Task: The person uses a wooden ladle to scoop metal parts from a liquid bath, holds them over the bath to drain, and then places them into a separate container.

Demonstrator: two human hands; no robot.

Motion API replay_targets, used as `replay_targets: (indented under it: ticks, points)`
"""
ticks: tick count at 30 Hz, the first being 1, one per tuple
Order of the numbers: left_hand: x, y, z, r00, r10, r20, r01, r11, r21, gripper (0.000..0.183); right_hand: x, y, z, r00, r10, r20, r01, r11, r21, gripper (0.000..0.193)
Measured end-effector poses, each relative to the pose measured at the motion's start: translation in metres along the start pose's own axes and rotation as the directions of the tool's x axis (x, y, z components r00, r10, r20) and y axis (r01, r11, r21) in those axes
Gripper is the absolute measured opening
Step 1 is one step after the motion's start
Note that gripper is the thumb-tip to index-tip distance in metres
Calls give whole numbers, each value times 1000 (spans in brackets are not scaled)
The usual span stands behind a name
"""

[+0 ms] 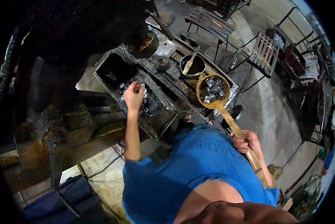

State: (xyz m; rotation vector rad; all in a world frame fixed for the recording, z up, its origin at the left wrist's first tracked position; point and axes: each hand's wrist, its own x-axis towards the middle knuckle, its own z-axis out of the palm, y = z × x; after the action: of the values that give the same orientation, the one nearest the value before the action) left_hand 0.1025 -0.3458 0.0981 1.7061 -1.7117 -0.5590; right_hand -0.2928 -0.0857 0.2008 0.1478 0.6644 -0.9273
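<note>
The right hand (pixel 245 141) grips the long wooden handle of a scoop basket (pixel 213 91) loaded with metal pieces – tilting risks spills. The left hand (pixel 134 96) pinches pieces (pixel 145 102) in the oily tray (pixel 111 67) – greasy, slippery.

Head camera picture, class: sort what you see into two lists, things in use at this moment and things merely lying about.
In use:
left hand reaching into the metal pieces in the machine's tray
right hand gripping the long-handled scoop, which holds more metal pieces

Lying about:
dark pot with a brush
slatted bench
folding chair
</note>
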Motion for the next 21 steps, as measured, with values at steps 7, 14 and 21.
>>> replay_targets:
  ticks: [7,14,21]
  points:
    - [33,-89,57,740,-133,659,-522,504,688,59,2,-5,6,1000,-6,-25,4,996,-85,43]
    - [43,-175,114,615,-118,779,-757,188,626,53,1,3,12,997,-34,-64,30,997,-66,46]
    - [80,-132,94,512,-222,830,-794,246,556,56,3,6,17,986,-39,-163,21,993,-114,43]
